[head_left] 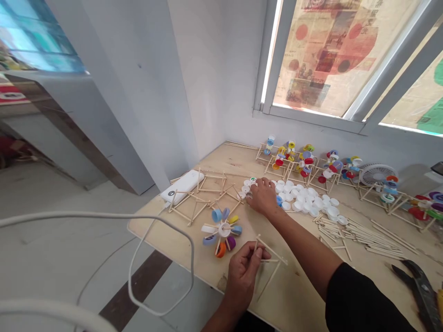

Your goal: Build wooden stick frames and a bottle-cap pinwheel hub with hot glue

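Observation:
Near the table's front edge, my left hand [244,272] pinches a small frame of thin wooden sticks [273,251], its corners tied or glued. My right hand [262,196] reaches across to the left end of a heap of white bottle caps [304,198]. Its fingers are bent down among the caps; what they grip, if anything, is hidden. To the left of my left hand lies a wheel [224,229] of sticks with coloured caps round a white hub. Beyond it are several bare stick frames [190,210].
A white power bank [183,186] with a cable [162,216] lies at the left edge. Several finished cap wheels on stands [306,163] and a small fan [378,175] line the wall. Loose sticks [367,235] and black-handled pliers [415,281] are on the right.

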`<state>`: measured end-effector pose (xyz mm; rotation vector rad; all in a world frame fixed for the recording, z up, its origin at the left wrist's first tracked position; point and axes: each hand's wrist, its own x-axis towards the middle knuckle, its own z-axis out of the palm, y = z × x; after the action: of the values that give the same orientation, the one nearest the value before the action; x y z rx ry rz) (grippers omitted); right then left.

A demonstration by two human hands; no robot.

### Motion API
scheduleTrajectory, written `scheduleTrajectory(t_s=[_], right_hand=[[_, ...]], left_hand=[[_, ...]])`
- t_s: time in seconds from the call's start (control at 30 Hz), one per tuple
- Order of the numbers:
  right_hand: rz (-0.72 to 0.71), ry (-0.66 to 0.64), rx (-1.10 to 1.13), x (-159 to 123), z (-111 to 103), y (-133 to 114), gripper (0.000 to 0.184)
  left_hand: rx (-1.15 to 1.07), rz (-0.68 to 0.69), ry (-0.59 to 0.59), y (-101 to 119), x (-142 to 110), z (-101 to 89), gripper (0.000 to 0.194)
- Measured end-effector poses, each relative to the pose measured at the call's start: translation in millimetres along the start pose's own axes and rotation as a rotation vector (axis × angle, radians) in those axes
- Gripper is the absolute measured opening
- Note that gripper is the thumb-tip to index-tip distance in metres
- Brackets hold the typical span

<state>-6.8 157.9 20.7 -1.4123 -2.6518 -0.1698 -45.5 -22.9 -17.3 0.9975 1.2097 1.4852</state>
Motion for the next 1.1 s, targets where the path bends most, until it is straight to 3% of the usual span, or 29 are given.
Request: scheduleTrajectory(t_s=[0.27,0.4,0.5,0.6,0.7,0.8,0.9,1.1], right_hand=[[0.034,-0.025,0.026,8.5,8.0,-5.8,0.038],[0.061,-0.015,0.075,10.4,-5.1,3.2,0.032],[0.093,0.006,0.103,4.3,-23.3,31.6,0.030],[0.117,0.034,0.102,-11.2,-36.6,76.3,0.026],[0.129,-0.005,0.041,-29.9,-39.2,118.9,0.024],[0.129,-0.053,0.028,-39.4,-35.9,140.1,0.030],[0.086,-0.049,0.096,-32.5,-33.2,135.8,0.033],[0.064,-0.087,0.134,6.6,-25.0,100.0,0.025]], left_hand=[[-0.014,0.012,0.005,-0.4,0.0,0.1,0.025],[-0.030,0.008,0.010,3.2,-0.3,0.3,0.024],[-0.035,0.004,0.016,6.1,-0.8,0.8,0.023],[-0.039,0.005,0.046,7.5,-1.3,2.4,0.023],[-0.034,0.008,0.079,7.0,-1.5,4.1,0.024],[-0.020,0.003,0.086,5.8,-1.4,4.9,0.024],[-0.009,-0.009,0.097,6.1,-1.2,5.4,0.025],[0.029,-0.034,0.119,13.4,-0.6,8.0,0.026]])
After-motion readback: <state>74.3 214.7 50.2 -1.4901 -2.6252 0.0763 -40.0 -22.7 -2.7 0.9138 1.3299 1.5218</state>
